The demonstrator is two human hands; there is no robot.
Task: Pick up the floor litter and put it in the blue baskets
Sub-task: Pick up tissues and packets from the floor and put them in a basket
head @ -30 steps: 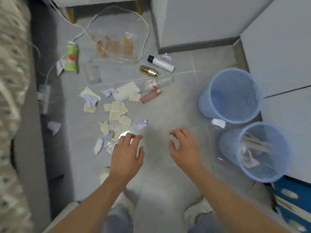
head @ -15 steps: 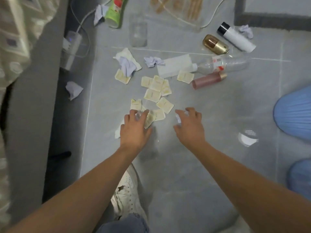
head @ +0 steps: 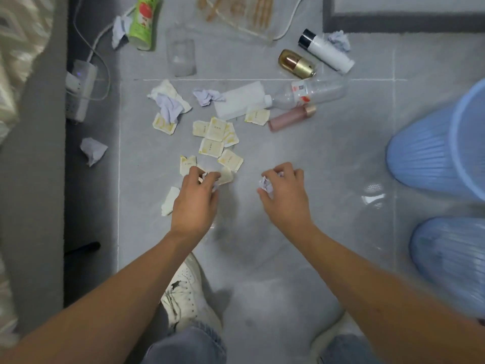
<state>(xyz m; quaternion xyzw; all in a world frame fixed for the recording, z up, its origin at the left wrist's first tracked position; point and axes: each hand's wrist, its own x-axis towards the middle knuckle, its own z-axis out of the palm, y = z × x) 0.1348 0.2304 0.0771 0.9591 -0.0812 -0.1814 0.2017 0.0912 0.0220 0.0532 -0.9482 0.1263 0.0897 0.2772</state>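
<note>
Home interior, likely a bedroom or living room. Grey tiled floor [head: 315, 158]; patterned bedding or upholstery [head: 18, 48] at left; power strip [head: 80, 88] with cord; cosmetic bottles [head: 325, 52]; two blue baskets [head: 430, 153] at right.

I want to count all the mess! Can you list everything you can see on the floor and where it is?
Square packets: about ten, pale yellow, middle floor.
Crumpled tissues: several, pale lilac, scattered.
Clear bottle: one, lying above the pink bottle.
Gold bottle: one, beside the white bottle.
Green tube: one, top left.
Glass: one, clear, upright.
Power strip: one, white, left.
Blue baskets: two, right edge.
Left hand: grips tissue among packets.
Right hand: grips a tissue.
</note>
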